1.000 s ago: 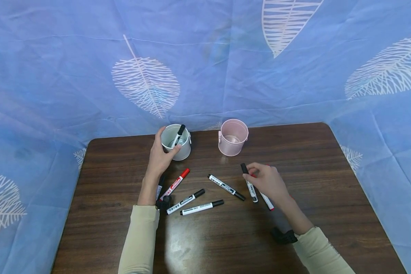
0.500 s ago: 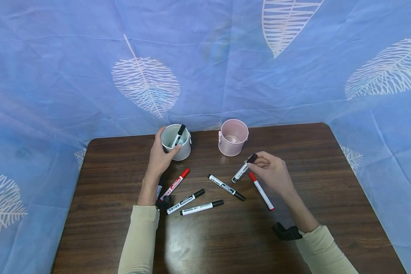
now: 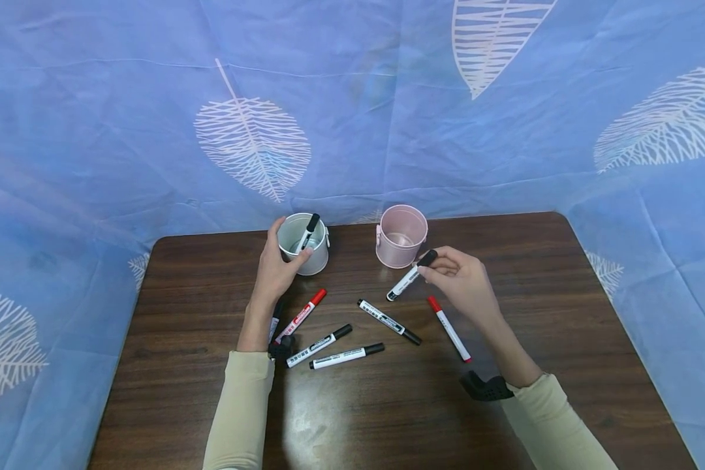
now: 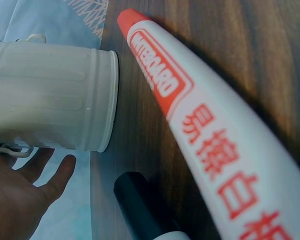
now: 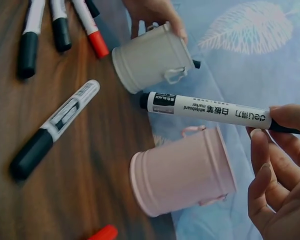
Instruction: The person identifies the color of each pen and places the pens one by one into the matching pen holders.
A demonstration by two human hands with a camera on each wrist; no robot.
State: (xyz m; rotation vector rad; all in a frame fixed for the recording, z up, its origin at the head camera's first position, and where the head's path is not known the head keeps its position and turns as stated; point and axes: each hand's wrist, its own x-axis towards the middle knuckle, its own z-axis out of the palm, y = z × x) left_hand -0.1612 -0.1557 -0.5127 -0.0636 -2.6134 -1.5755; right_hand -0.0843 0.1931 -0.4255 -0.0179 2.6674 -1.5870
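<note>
My left hand [image 3: 272, 273] holds the pale green bucket [image 3: 314, 262] at its rim, thumb on the near side and fingers on the left. One black-capped marker [image 3: 307, 233] leans inside it, cap upward. With thumb and fingers my right hand [image 3: 469, 284] pinches a black whiteboard marker [image 5: 210, 109] by its cap end. That marker is raised over the table, tilted, its white barrel pointing down and left in the head view. Just beyond it stands the pink bucket [image 3: 398, 253], upright, with nothing seen inside.
On the dark wooden table [image 3: 182, 365] lie a red-capped marker [image 3: 450, 329] at right and a black marker [image 3: 388, 321] in the middle. More black markers [image 3: 345, 356] and a red marker [image 4: 190, 115] lie near my left wrist. A blue leaf-print cloth [image 3: 352, 130] hangs behind.
My right hand has lifted the black marker off the spot beside the red-capped one and moved it up toward the pink bucket, its barrel swinging left. My left hand stays on the green bucket.
</note>
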